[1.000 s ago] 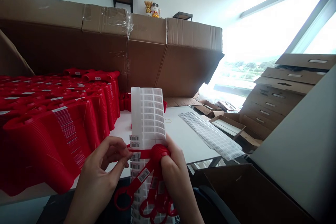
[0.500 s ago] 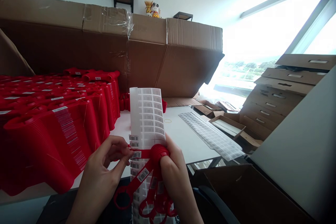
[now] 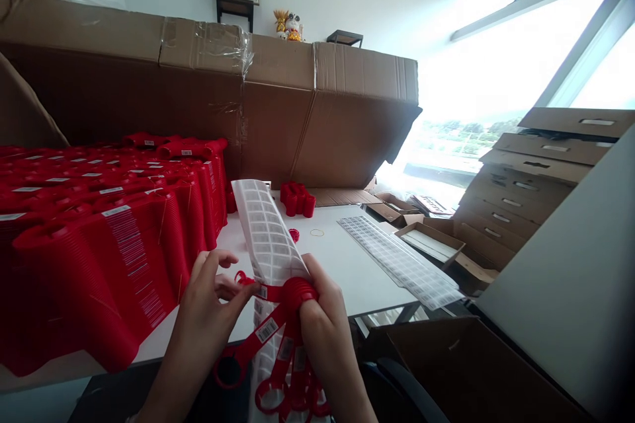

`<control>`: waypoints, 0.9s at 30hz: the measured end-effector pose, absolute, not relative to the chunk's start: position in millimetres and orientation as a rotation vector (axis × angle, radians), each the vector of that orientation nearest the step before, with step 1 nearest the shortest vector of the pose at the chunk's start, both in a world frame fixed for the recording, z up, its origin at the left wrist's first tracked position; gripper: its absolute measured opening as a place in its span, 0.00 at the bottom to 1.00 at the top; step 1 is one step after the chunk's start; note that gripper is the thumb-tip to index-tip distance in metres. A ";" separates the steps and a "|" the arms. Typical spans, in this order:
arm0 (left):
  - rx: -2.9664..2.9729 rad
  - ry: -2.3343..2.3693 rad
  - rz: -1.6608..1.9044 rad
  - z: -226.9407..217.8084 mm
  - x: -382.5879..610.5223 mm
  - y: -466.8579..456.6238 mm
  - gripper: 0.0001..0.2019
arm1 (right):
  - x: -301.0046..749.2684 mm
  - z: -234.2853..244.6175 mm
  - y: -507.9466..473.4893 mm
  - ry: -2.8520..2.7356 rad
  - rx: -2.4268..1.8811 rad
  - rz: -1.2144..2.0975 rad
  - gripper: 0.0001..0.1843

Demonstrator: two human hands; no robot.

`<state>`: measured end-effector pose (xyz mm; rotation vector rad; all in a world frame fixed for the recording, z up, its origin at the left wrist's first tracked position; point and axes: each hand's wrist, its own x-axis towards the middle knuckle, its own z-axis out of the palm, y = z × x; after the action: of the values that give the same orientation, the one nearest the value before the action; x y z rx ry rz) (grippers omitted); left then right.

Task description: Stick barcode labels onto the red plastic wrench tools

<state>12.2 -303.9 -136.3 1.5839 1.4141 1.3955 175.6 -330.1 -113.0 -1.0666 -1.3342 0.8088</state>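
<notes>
The right hand (image 3: pixel 322 340) sits at lower centre of the frame, its fingers (image 3: pixel 317 307) clamped around the round, ribbed heads of a bundle of glossy red plastic ring-handled utensils (image 3: pixel 258 338). Their flat handles fan downward to open rings at the bottom of the frame, and several carry white barcode stickers. A long white backing sheet of barcode labels (image 3: pixel 268 231) rises from the bundle toward the centre of the frame, tilted to the upper left, with rows of pale label outlines across it. The left hand (image 3: pixel 208 310) is just beside the bundle, its fingers (image 3: pixel 223 285) curled and its thumb pressed in against a red handle where it crosses the sheet's edge.

Long ribbed stacks of the same red plastic (image 3: pixel 109 244) fill the left of the frame on a white surface (image 3: pixel 337 271). A short red stack (image 3: pixel 296 199) stands beyond the hands, and a second barcode sheet (image 3: pixel 401 264) lies to the right. Flattened cardboard boxes (image 3: pixel 526 192) pile up at the right, and a tall cardboard sheet (image 3: pixel 149 99) stands along the far edge.
</notes>
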 end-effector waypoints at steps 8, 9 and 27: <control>1.689 1.466 1.466 -144.0 25.8 -307.6 0.23 | 178.3 -106.2 -335.5 -1.167 -1.063 0.807 0.10; 1.695 1.433 1.462 -144.2 29.7 -310.6 0.22 | 177.0 -106.5 -335.3 -1.177 -1.054 0.824 0.09; 1.527 1.147 1.269 -143.4 14.7 -302.8 0.38 | 195.4 -110.8 -316.0 -1.158 -1.025 0.934 0.14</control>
<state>14.7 -302.8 -143.4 1.5271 1.1473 1.2692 195.4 -316.0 -110.8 -1.0246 -1.1579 0.9342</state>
